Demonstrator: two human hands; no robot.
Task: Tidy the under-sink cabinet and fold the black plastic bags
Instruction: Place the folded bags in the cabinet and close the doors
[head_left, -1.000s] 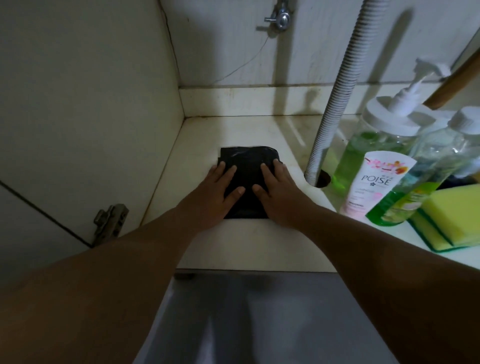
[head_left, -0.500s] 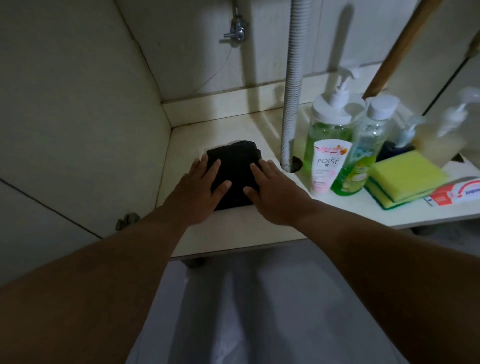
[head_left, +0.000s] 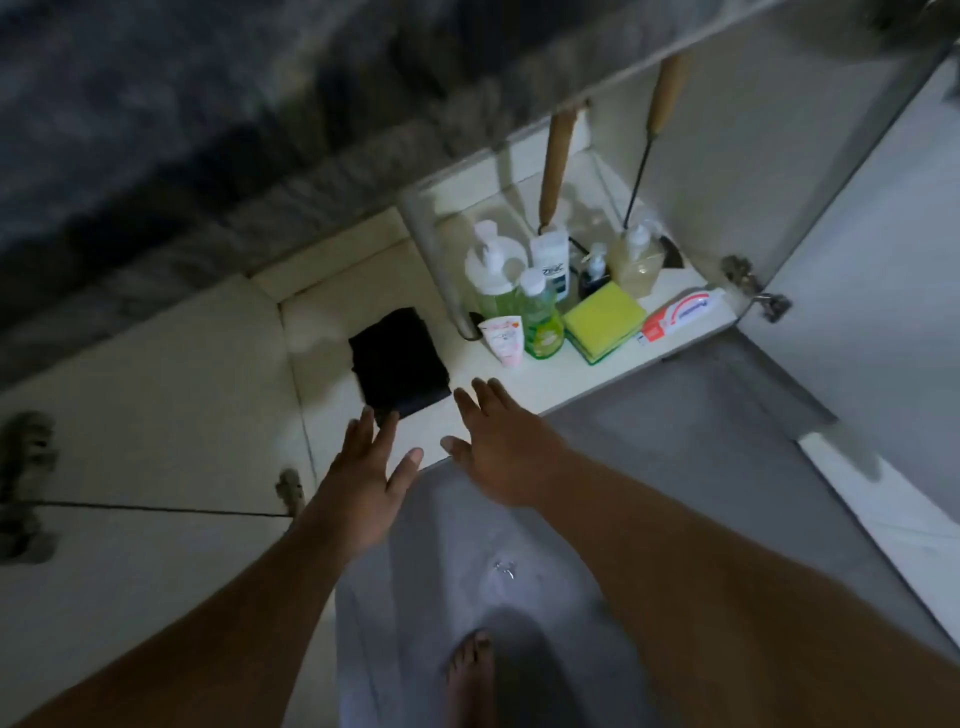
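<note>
Inside the open white under-sink cabinet (head_left: 363, 291), on its pale floor: folded black plastic bags (head_left: 399, 362) lying flat as one neat rectangular stack at the left. Right of the stack, a grey corrugated drain hose (head_left: 434, 260) running down to the cabinet floor. Clustered right of the hose: a clear pump bottle of green liquid (head_left: 491, 283), a slim clear bottle of green liquid with a white cap (head_left: 540, 322), a small white and pink tube (head_left: 503, 340) standing just in front, a white bottle (head_left: 551, 265) behind, a small dark pump bottle (head_left: 595, 273) and a clear pump bottle of pale yellow liquid (head_left: 638, 260). Near the front edge, yellow and green sponges (head_left: 605, 319) stacked, a red and white toothpaste box (head_left: 683, 314) just beside them on the right.

Left hand (head_left: 366, 465) open, fingers spread, fingertips at the near edge of the black stack, contact unclear. Right hand (head_left: 501, 449) open, fingers spread, just right of the stack's near corner, apart from it, gripping nothing.
</note>
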